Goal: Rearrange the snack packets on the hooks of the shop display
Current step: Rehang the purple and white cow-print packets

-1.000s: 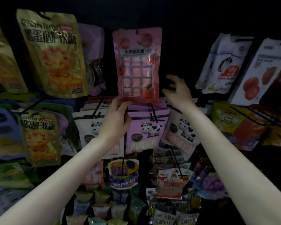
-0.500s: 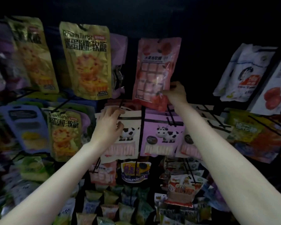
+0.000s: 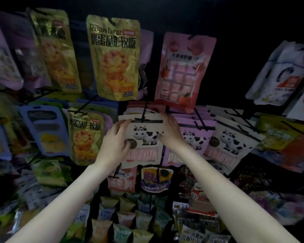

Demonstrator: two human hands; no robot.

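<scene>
Dim light; black backing wall (image 3: 235, 23) behind display.

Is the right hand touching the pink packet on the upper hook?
No, the right hand holds the cream cow packet, below the pink packet.

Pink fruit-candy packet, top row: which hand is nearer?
Right. The right hand is just below the pink fruit-candy packet, on the right edge of the cream cow packet. The left hand holds that packet's left edge, farther left and lower.
</scene>
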